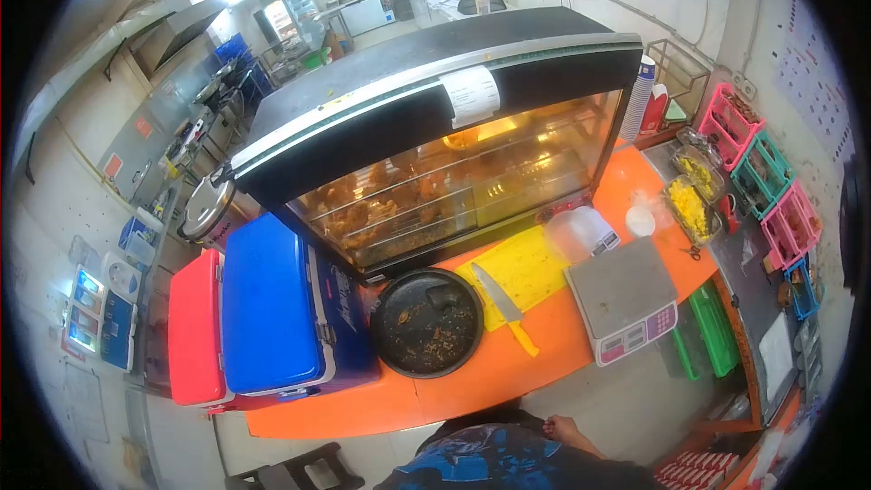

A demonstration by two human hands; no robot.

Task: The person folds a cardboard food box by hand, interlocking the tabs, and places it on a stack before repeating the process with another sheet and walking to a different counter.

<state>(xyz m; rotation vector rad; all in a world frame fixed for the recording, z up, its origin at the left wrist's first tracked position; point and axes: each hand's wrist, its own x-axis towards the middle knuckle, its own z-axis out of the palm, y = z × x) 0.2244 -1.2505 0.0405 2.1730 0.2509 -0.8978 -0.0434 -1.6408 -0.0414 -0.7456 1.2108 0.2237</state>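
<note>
My right hand (561, 427) hangs beside my body, below the front edge of the orange table (454, 392). Its fingers look curled in, and I see nothing in them. My left hand is out of view. On the table, closest to that hand, lies a knife (497, 292) with a yellow handle, across a yellow cutting board (535, 263). To its right stands a weighing scale (626, 295) with a grey platform. A round black pan (399, 327) with crumbs and a dark piece in it sits left of the board.
Behind the board stands a glass display warmer (435, 82) with fried food inside. A blue cooler (272, 308) and a red cooler (193, 336) occupy the left end. At the right are containers of yellow food (689, 209), pink baskets (789, 222) and stacked cups (638, 98).
</note>
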